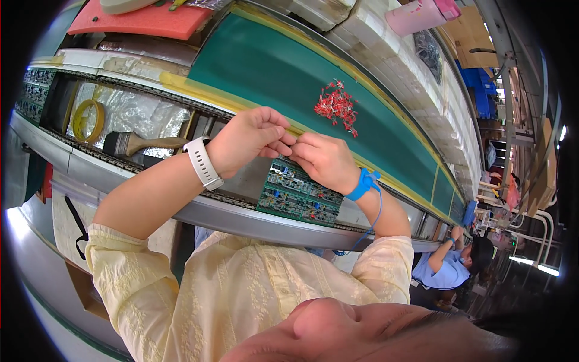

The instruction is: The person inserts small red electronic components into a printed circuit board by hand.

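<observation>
My left hand (248, 140), with a white watch band (204, 163) on its wrist, is closed in a pinch above the conveyor rail. Close against it, my right hand (327, 160) is pinched too, its fingertips meeting those of the left. Whatever lies between the fingers is too small or hidden to make out. A blue wrist strap (363, 184) with a thin cord circles my right wrist. Below both hands sits a green circuit board (300, 202) full of small components, its upper edge partly covered by the fingers. Beyond them, small red parts with leads (336, 108) form a loose pile.
The pile lies on a green mat (253, 66) edged with yellow tape. To the left are a brush (145, 143), a yellow tape roll (88, 120) and more circuit boards (35, 93). A pink bottle (419, 17) stands far back. A co-worker in blue (445, 265) is at right.
</observation>
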